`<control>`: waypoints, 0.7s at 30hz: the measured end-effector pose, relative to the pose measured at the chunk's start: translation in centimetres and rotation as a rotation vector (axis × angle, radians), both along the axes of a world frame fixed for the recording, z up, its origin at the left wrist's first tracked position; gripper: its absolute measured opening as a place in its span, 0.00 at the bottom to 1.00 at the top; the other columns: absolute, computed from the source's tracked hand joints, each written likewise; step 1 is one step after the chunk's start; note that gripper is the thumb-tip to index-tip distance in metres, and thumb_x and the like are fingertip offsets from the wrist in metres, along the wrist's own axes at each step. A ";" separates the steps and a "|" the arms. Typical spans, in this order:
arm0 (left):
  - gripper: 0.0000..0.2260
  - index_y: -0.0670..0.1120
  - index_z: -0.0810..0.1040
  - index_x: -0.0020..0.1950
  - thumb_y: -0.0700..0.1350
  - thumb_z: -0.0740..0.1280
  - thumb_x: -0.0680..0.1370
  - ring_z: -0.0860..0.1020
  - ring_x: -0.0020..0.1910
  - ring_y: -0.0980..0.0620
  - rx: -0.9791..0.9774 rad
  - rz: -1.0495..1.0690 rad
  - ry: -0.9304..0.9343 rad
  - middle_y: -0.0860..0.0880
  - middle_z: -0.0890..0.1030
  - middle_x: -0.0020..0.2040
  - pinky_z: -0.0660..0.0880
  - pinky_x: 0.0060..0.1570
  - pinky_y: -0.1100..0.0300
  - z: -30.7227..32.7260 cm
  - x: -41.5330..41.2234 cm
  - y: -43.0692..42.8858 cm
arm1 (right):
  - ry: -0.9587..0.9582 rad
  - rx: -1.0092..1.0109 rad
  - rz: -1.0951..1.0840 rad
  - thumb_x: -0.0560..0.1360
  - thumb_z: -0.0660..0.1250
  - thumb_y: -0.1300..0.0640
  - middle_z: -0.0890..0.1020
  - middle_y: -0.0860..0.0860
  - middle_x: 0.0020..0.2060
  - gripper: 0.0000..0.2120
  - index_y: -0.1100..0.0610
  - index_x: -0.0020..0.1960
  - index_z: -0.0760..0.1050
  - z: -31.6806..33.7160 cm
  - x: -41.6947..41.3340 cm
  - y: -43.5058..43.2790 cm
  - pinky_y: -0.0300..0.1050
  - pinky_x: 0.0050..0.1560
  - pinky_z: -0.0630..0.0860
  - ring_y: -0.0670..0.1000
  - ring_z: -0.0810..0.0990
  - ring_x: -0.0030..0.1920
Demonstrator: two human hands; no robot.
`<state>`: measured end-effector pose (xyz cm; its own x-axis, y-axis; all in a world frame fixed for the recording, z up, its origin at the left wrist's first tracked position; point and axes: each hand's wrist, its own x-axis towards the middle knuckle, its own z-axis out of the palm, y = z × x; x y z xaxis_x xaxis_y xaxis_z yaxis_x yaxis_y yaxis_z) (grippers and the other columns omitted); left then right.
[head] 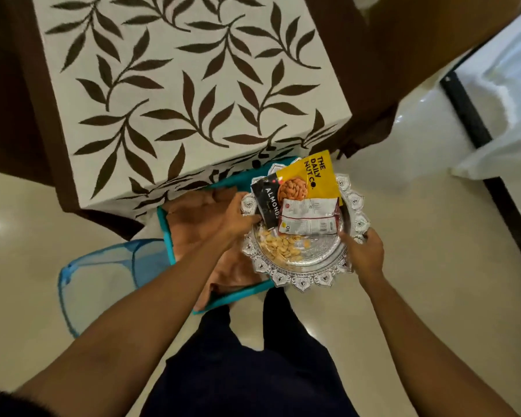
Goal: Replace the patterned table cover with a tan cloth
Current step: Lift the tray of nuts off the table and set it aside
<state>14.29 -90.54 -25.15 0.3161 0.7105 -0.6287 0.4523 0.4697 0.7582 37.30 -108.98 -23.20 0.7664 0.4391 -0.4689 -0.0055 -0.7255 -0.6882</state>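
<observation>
Pale glossy floor (403,206) lies under me. Left of my left hand (238,218) sits a blue mesh basket (103,275); just beneath it, the folded tan cloth (193,218). Beyond my fingers spreads the leaf-patterned table cover (175,85). Both hands, my right hand (364,251) included, grip the silver tray (304,266) of nut packets (307,182).

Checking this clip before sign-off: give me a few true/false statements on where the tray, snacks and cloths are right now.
1. Both hands hold the silver tray. True: left hand and right hand grip opposite rims.
2. The patterned cover is already off the table. False: it still lies on the table.
3. The yellow almond packet lies on the tray. True.
4. The tan cloth is spread on the table. False: it sits folded in a teal-edged basket on the floor.
</observation>
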 end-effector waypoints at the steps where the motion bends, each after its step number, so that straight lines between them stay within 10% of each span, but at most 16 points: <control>1: 0.24 0.48 0.71 0.59 0.31 0.76 0.69 0.79 0.46 0.55 -0.008 0.004 0.005 0.52 0.79 0.48 0.76 0.40 0.66 -0.3 -0.3 0.5 | 0.012 -0.007 0.028 0.74 0.76 0.52 0.83 0.48 0.47 0.14 0.55 0.57 0.78 -0.3 0.0 0.5 0.40 0.40 0.74 0.46 0.81 0.42; 7: 0.25 0.46 0.71 0.62 0.30 0.75 0.70 0.78 0.54 0.47 -0.082 0.201 0.055 0.44 0.79 0.57 0.78 0.53 0.51 -4.0 -0.4 0.3 | 0.105 -0.136 0.306 0.75 0.74 0.47 0.83 0.46 0.52 0.17 0.51 0.60 0.78 -4.9 3.9 3.7 0.50 0.57 0.77 0.50 0.82 0.54; 16: 0.25 0.41 0.70 0.67 0.29 0.72 0.73 0.75 0.52 0.53 -0.092 0.212 0.136 0.50 0.76 0.54 0.75 0.42 0.70 -6.7 -1.9 0.0 | 0.245 -0.142 0.493 0.76 0.74 0.51 0.84 0.45 0.56 0.19 0.51 0.66 0.77 -6.5 4.8 7.6 0.40 0.50 0.74 0.45 0.82 0.55; 21: 0.28 0.47 0.71 0.66 0.38 0.78 0.69 0.76 0.62 0.44 -0.044 0.217 0.281 0.44 0.77 0.63 0.74 0.63 0.46 -7.4 -3.8 -0.5 | 0.347 -0.123 0.558 0.78 0.72 0.57 0.83 0.38 0.48 0.10 0.45 0.56 0.78 -6.6 3.8 9.1 0.30 0.44 0.76 0.34 0.81 0.47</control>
